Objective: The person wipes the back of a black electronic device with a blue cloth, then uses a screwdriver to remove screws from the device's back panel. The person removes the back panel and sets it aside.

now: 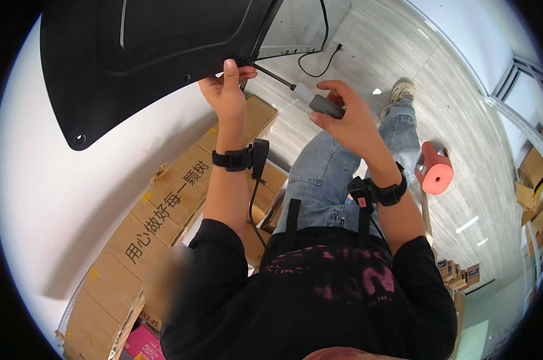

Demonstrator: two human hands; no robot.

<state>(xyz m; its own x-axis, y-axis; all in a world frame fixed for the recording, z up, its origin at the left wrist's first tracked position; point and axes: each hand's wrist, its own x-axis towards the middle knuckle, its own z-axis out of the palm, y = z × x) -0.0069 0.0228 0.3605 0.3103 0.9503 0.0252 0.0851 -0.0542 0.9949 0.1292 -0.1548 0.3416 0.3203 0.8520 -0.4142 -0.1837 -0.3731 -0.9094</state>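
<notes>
A large black panel [163, 54] with a rounded corner and a hole slants across the upper left. My left hand [226, 93] grips its lower edge, thumb on the near face and fingers curled by the edge. In my right hand [352, 120] is a screwdriver [326, 107] with a grey handle, held between thumb and fingers. Its dark shaft slopes up and left to the panel's edge beside my left fingertips. What the tip meets is too small to make out.
A long cardboard box [109, 288] lies at left along the white wall. The pale floor holds a black cable [319, 75] and a coral-red stool [436, 174] right of my legs. Small boxes [457, 273] stand farther right, near shelving with cartons [532, 174].
</notes>
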